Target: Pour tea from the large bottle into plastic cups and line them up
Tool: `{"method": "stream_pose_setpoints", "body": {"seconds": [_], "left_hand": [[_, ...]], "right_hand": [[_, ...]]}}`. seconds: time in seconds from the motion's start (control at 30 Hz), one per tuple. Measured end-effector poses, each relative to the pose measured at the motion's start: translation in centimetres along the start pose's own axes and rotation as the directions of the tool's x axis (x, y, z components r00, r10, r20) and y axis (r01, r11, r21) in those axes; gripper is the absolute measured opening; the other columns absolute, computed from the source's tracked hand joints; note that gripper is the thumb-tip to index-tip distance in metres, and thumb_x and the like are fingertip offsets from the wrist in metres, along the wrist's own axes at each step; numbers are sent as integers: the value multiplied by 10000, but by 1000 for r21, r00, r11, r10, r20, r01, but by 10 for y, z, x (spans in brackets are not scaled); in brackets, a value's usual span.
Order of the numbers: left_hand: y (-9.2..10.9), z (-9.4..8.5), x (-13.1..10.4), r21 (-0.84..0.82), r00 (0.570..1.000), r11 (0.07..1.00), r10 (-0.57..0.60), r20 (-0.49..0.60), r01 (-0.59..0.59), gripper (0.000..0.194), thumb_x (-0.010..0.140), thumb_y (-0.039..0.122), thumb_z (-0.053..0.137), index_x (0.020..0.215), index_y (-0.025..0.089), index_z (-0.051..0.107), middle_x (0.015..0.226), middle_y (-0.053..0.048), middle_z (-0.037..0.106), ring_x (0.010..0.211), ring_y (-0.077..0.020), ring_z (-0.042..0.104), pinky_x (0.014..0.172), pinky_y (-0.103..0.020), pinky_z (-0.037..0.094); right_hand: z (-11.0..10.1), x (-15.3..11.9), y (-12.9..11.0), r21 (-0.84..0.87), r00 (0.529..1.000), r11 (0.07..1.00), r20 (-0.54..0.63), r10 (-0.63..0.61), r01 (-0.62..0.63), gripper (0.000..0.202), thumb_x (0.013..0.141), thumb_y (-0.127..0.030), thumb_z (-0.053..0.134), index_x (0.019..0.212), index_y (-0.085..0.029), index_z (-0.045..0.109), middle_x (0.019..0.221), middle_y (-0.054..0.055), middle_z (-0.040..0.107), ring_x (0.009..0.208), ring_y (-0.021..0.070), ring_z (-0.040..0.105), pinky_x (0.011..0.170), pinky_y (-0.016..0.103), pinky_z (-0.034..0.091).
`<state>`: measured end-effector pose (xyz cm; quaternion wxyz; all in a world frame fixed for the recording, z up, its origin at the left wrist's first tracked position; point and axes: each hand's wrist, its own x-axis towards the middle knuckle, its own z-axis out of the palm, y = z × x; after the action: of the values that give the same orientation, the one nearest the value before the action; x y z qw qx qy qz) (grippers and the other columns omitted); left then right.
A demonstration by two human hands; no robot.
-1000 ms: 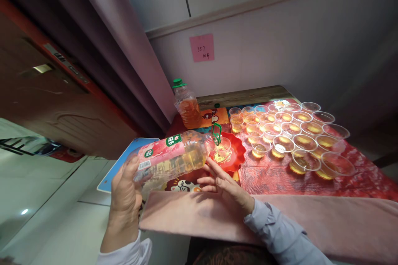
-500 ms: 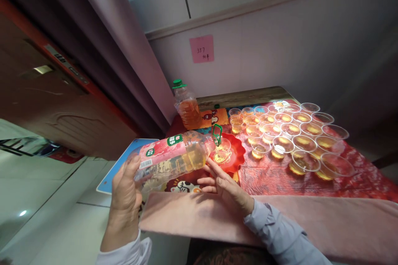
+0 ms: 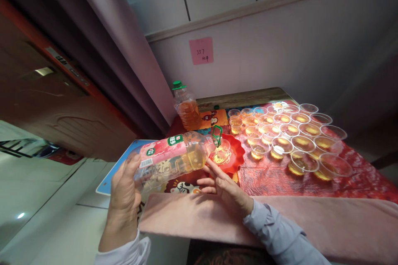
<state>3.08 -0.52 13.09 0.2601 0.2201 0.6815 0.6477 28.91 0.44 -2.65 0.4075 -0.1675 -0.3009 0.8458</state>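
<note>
My left hand (image 3: 126, 188) is wrapped round the base end of a clear bottle (image 3: 161, 149) with a pink label, tilted nearly flat. Yellow liquid lies toward its neck, and a green ring (image 3: 217, 135) hangs there. Under the mouth, a clear cup (image 3: 221, 153) with some yellow liquid stands on a red scalloped plate (image 3: 238, 155). My right hand (image 3: 219, 182) has its fingers spread, fingertips at the underside of the bottle near the neck. To the right stand several clear cups (image 3: 281, 145) in rows, many with yellow liquid at the bottom.
An upright jug (image 3: 189, 114) of orange liquid with a green cap stands at the back left of the red-covered table (image 3: 264, 180). A small green cap (image 3: 217, 107) lies behind the plate. Pink cloth (image 3: 199, 215) covers the near edge. A blue board (image 3: 120, 165) is at the left.
The view has shifted very slightly. Both hands and the tilted bottle keep nearly the same places.
</note>
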Motion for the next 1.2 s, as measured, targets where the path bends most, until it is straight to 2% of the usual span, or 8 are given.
{"method": "stream_pose_setpoints", "body": {"seconds": [0.17, 0.37, 0.6, 1.0, 1.2], "left_hand": [[3, 2, 0, 1, 1000, 1000, 11, 0, -11, 701, 455, 524, 990, 1042, 214, 767, 1022, -19, 771, 845, -214, 689, 598, -299, 556], [-1, -2, 3, 28, 999, 999, 31, 32, -32, 741, 525, 597, 989, 1132, 229, 779, 1078, -15, 789, 855, -208, 704, 634, -301, 560], [0, 0, 3, 21, 999, 999, 35, 41, -35, 767, 513, 596, 999, 1139, 219, 763, 1143, -38, 750, 891, -197, 676, 620, -274, 551], [2, 0, 0, 34, 998, 998, 53, 42, -55, 778, 520, 615, 1000, 1141, 212, 760, 1113, -37, 760, 857, -190, 667, 598, -275, 558], [2, -3, 1, 46, 996, 996, 80, 51, -82, 817, 578, 636, 977, 1234, 201, 760, 1098, -43, 765, 833, -181, 679, 584, -262, 573]], "right_hand": [[-1, 0, 0, 4, 1000, 1000, -6, -5, 5, 957, 845, -658, 948, 1689, -406, 572, 1805, 105, 477, 1360, 301, 719, 1175, 523, 551], [0, 0, -1, 9, 1000, 1000, -1, -2, 2, 959, 856, -649, 944, 1696, -384, 564, 1813, 124, 456, 1355, 300, 718, 1165, 514, 556], [0, 0, -1, 4, 1000, 1000, -6, -2, 2, 957, 854, -649, 942, 1698, -403, 564, 1815, 119, 458, 1365, 310, 714, 1183, 534, 543], [1, -1, -3, -1, 1000, 1000, 22, -1, 1, 968, 884, -646, 919, 1729, -393, 519, 1825, 118, 447, 1377, 292, 704, 1182, 499, 535], [0, 1, -5, -18, 999, 1000, 49, 5, -4, 973, 877, -655, 914, 1728, -405, 516, 1830, 109, 431, 1388, 304, 696, 1212, 534, 514]]}}
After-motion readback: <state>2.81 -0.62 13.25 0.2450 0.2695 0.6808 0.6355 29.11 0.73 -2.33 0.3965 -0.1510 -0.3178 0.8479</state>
